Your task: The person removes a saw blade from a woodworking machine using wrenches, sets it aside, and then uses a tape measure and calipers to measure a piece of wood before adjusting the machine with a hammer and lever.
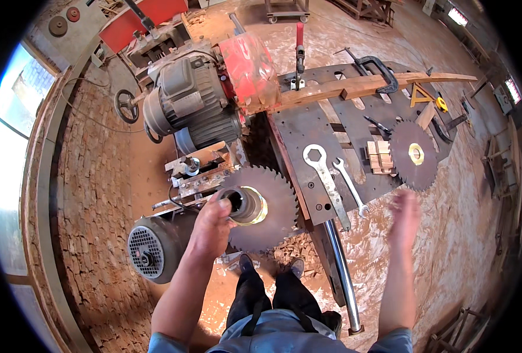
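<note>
My left hand [212, 226] is closed round a grey metal collar [251, 203] set at the middle of a toothed circular saw blade [279, 215]. The blade hangs in front of me, over the floor beside the machine table. My right hand [405, 215] is off the table's near right edge, smeared by motion, and I cannot make out its fingers. Closest to it is a second saw blade [428, 167] with a yellowish centre, resting at the table's edge by some small wood blocks [381, 157]. A large ring wrench [327, 179] and a smaller open-ended wrench [352, 185] lie between the hands.
The steel table [296, 141] carries a long curved wooden board [378, 84], a black C-clamp [384, 73] and a yellow square [419, 95]. Grey motors [184, 97] and a red housing [249, 65] stand left. A shiny round rail [343, 276] runs along the near side; wood scraps [301, 253] litter the floor.
</note>
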Demonstrator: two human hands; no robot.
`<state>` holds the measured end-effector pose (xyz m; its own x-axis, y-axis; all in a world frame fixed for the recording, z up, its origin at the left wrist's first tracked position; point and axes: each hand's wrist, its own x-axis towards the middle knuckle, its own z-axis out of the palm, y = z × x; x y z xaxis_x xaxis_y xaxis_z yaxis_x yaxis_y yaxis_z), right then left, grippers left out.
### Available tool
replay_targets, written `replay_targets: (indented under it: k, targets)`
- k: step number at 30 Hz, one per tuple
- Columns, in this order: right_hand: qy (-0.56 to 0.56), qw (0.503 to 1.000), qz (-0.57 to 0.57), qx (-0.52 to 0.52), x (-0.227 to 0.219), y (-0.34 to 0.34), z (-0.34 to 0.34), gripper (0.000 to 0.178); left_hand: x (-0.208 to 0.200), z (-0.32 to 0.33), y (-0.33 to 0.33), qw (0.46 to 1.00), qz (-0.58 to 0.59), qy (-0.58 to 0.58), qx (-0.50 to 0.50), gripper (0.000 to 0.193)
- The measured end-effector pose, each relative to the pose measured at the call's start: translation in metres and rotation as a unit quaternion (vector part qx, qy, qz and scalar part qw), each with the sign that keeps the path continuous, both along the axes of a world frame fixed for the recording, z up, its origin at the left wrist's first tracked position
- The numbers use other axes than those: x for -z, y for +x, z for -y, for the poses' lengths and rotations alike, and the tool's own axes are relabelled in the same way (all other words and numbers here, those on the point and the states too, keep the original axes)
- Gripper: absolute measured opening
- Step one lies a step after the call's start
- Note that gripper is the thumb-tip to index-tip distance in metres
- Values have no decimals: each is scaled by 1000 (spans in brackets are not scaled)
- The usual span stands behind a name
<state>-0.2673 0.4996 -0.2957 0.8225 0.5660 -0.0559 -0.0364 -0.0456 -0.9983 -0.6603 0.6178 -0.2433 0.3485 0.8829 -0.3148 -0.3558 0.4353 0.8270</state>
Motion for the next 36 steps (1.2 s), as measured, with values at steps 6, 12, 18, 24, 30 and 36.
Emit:
replay_targets:
  k: [6,12,18,24,30,36]
  targets:
    - [-54,918,42,-390,-28,-157,-48,38,0,-7,2,999,11,-28,28,61]
    - [-57,853,94,-510,-48,-220,-93,70,-5,-5,7,1000,-5,-10,9,58]
    - [-57,838,35,-541,-44,-232,-87,72,12,10,5,998,-55,18,-11,65]
    - [-64,842,40,-534,-44,-237,-87,71,17,14,2,996,-78,47,10,71]
    - [-60,855,56,-512,-45,-241,-90,69,23,5,0,994,-86,36,50,85]
    - [-61,862,112,-490,-36,-247,-90,65,35,12,-5,990,-76,95,76,85]
